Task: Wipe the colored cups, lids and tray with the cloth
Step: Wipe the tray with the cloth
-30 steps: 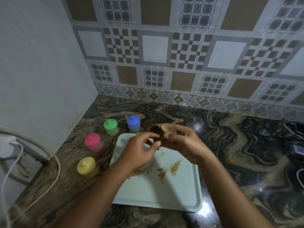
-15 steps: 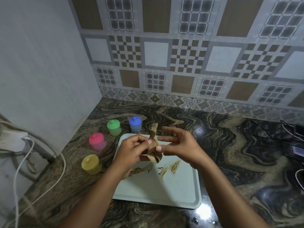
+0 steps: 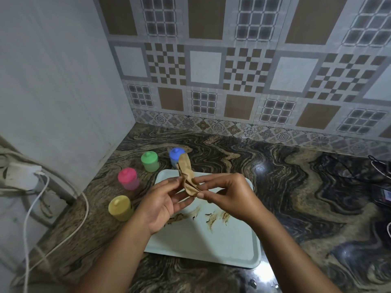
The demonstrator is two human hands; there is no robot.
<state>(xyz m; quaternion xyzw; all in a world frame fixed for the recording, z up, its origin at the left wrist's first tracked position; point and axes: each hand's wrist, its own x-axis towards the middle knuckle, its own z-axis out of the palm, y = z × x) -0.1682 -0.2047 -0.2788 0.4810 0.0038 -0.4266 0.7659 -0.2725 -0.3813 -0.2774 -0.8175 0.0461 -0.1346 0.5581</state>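
Note:
A small tan cloth (image 3: 186, 176) stands up crumpled between both hands above the far end of the pale tray (image 3: 224, 248). My left hand (image 3: 163, 204) pinches its left side. My right hand (image 3: 228, 195) pinches its lower right edge between thumb and fingers. Brown smears mark the middle of the tray. Left of the tray stand four lidded cups on the counter: yellow (image 3: 120, 207), pink (image 3: 128, 178), green (image 3: 149, 161) and blue (image 3: 174, 155), the blue one partly behind the cloth.
A white wall closes the left side and a tiled wall the back. A white charger (image 3: 21, 175) with cables (image 3: 31, 218) hangs at the left counter edge. Dark cables and a device (image 3: 383, 195) lie at the far right on the marbled counter.
The cloth has gone from a bunched wad to a strip stretched upward between both hands. The right hand's fingers have closed onto its lower edge. The view has shifted slightly.

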